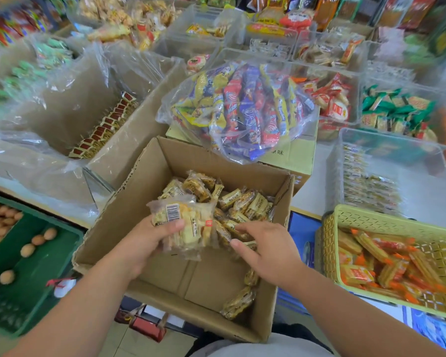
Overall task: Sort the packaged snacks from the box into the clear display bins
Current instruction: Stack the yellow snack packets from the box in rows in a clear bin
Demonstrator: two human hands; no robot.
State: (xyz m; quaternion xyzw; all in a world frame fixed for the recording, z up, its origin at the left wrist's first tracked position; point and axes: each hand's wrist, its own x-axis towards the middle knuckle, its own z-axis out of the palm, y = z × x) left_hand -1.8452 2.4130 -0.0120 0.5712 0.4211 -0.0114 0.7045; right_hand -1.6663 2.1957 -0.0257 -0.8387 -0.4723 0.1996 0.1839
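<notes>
Green crate (44, 274) at left, loose eggs (27, 250) inside. Yellow lattice basket (386, 217) at right holds orange wafer packs (371, 249). Clear bag of mixed sachets (245, 109) atop closed carton (296, 153).

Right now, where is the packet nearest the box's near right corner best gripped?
Pinch the packet across its narrow middle, coming from above and the left: it lies flat on the box floor with its right side close to the wall, leaving little finger room there.
</notes>
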